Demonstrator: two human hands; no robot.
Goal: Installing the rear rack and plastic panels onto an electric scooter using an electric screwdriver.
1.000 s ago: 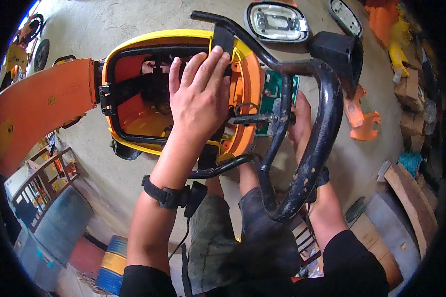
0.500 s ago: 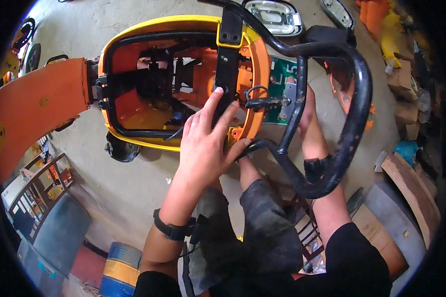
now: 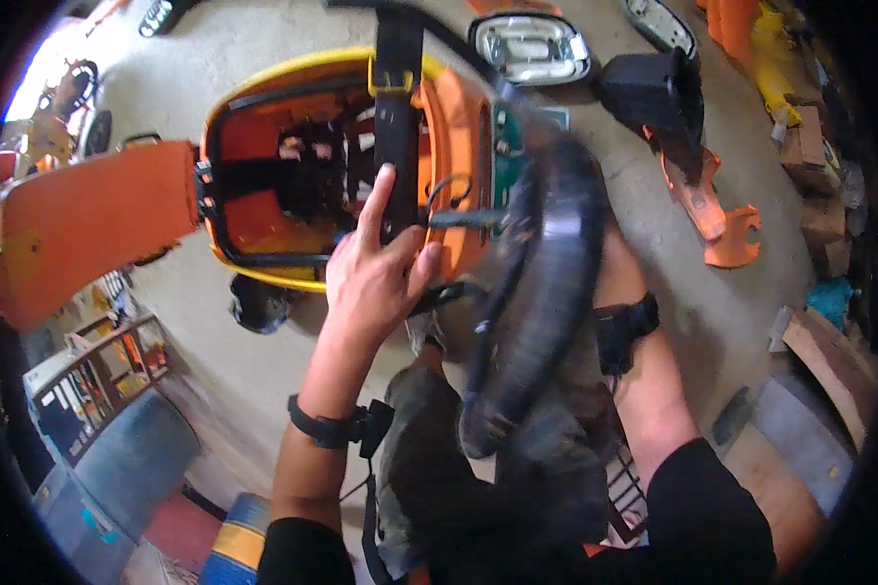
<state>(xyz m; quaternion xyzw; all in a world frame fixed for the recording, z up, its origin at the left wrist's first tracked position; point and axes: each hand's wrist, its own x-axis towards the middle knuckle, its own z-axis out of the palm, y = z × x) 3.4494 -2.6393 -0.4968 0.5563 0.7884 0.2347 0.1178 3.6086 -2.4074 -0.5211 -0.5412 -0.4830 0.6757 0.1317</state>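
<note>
An orange and yellow vehicle body (image 3: 234, 253) sits open in the middle, with a dark opening framed in black. My left hand (image 3: 371, 278) is over its lower right part, fingers apart, the index finger stretched onto a black flat bar (image 3: 395, 132) that crosses the opening. A black tubular frame (image 3: 556, 292), smeared by motion, juts out to the right of the body. Behind it a green plate (image 3: 504, 180) shows at the body's right end. My right hand (image 3: 610, 244) is behind the tube, its fingers hidden.
An orange panel (image 3: 88, 224) extends left from the body. Two white-lined lids (image 3: 527, 49), a black box (image 3: 644, 88) and orange pieces (image 3: 727, 234) lie on the floor (image 3: 215, 370) behind and right. Cardboard (image 3: 810, 156) lines the right side; a blue and yellow drum (image 3: 234, 546) stands at lower left.
My left hand has slid down the bar from its top, its index finger now extended. The tubular frame has shifted left and down in view and is now blurred.
</note>
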